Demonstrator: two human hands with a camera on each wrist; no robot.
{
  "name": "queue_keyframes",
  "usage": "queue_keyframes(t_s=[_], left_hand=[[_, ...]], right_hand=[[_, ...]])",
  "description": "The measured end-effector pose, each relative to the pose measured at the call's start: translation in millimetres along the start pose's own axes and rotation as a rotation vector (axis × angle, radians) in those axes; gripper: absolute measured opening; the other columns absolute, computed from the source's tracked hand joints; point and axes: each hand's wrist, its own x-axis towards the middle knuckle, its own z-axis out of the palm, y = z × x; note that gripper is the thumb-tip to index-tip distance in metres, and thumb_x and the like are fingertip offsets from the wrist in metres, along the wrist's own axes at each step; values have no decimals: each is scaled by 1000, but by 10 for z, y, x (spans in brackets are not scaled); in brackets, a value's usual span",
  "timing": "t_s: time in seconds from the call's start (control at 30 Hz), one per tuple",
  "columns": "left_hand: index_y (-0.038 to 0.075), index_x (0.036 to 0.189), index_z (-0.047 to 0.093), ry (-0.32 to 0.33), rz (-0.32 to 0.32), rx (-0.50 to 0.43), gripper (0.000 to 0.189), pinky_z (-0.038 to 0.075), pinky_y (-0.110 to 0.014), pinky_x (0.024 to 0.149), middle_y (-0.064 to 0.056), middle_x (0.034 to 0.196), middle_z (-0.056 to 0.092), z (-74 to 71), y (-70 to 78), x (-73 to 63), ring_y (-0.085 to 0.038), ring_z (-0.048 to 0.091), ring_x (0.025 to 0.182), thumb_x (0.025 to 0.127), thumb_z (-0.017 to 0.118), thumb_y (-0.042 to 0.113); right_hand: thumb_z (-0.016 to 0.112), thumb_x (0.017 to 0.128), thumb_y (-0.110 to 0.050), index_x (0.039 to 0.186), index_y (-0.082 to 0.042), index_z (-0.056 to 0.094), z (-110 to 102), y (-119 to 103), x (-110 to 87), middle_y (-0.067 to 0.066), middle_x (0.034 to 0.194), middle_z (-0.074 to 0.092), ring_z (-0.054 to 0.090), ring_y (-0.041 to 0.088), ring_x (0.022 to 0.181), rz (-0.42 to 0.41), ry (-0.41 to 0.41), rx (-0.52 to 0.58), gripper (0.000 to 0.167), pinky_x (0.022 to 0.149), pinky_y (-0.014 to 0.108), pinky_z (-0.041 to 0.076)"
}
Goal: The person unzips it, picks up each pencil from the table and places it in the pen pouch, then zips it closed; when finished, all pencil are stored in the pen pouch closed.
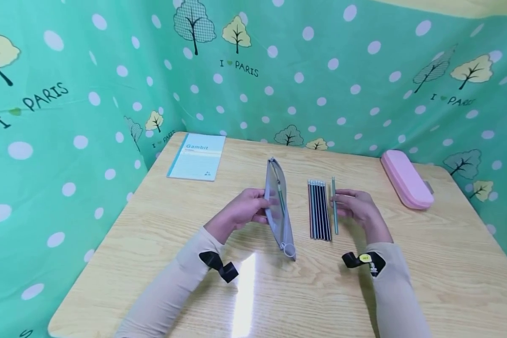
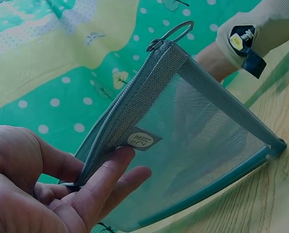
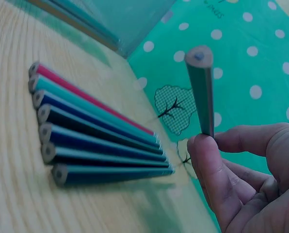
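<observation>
My left hand [image 1: 249, 206] grips a grey mesh zip pouch [image 2: 198, 126] by its zipped side, thumb on one face and fingers on the other. The pouch stands on edge, its zip side up and parted. Inside it a green pencil [image 1: 281, 199] shows in the head view. To the right, my right hand [image 1: 357, 209] pinches another green pencil [image 3: 201, 92] between thumb and fingertips, its end towards the wrist camera. Between pouch and right hand lies a row of several pencils [image 1: 318, 211], dark, teal and one red, side by side on the table.
A pale blue notebook [image 1: 197, 157] marked Gambit lies at the table's back left. The pink hard case [image 1: 407, 179] sits at the back right. A green dotted cloth [image 1: 304, 94] hangs behind the wooden table [image 1: 173, 225].
</observation>
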Motion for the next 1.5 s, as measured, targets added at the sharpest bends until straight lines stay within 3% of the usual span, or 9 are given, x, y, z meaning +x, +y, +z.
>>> queue_keyframes(t_s=[0.37, 0.9, 1.17, 1.4, 1.5], left_hand=[[-9, 151, 41, -9, -5, -5, 47, 66, -34, 82, -30, 142, 57, 18, 29, -14, -39, 71, 110, 104, 44, -2], [-10, 152, 39, -10, 0, 1, 49, 66, -32, 80, -31, 141, 58, 7, -2, -67, -34, 72, 104, 104, 44, -2], [-10, 152, 40, -20, 3, 15, 49, 65, -35, 84, -31, 139, 59, 15, 17, -65, -31, 72, 103, 104, 44, -1], [-10, 151, 42, -20, 6, 10, 48, 65, -36, 84, -32, 139, 58, 22, 24, -62, -31, 72, 102, 103, 44, -2], [-11, 150, 42, -19, 5, 8, 48, 65, -37, 84, -32, 139, 58, 29, 22, -61, -32, 73, 103, 104, 44, -1]], right_hand=[[62, 102, -8, 155, 9, 35, 72, -177, -175, -5, 99, 75, 72, 6, 88, -83, -15, -52, 62, 76, 21, 64], [65, 100, -4, 150, 14, 40, 295, -326, -401, -6, 91, 74, 71, 6, 83, -168, -47, -34, 59, 73, 24, 65], [65, 100, -4, 149, 12, 42, 390, -395, -496, -2, 99, 75, 71, 6, 83, -206, -48, -53, 57, 73, 24, 65], [62, 102, -7, 149, 12, 43, 395, -433, -546, 10, 113, 77, 72, 8, 88, -244, -47, -90, 54, 71, 23, 64], [63, 101, -6, 149, 12, 43, 409, -447, -577, 8, 110, 77, 72, 8, 87, -248, -50, -77, 55, 70, 23, 64]])
